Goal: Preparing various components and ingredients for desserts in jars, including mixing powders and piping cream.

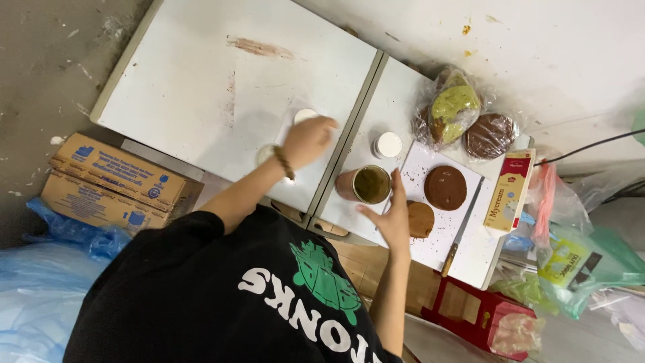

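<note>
As we look down past our black shirt, both arms reach out over the white desk [201,87]. The left hand [307,141], with a beaded band at the wrist, sits knuckles-up over a small white round lid [304,115]. Its fingers curl down onto the near edge of the lid; we cannot tell whether they actually grip it. A second pale round piece [265,154] lies just beside the left wrist.

The right hand [393,216] is held flat with its fingers spread wide, and it holds nothing. Its thumb points toward a brown cup of green powder [366,185], just beside it. The palm lies at the near edge of a white board [463,202], partly covering a light brown disc [422,219].

- A dark brown round cake [445,187] sits mid-board.
- A knife [460,232] lies along the board's right edge.
- A white cap [388,144] stands behind the cup.
- A clear bag of green and brown cakes [453,107] lies at the far side, with a wrapped brown cake [489,136] next to it.
- A yellow and red carton [508,190] lies to the right of the board.
- Cardboard boxes [114,181] sit on the floor to the left.
</note>
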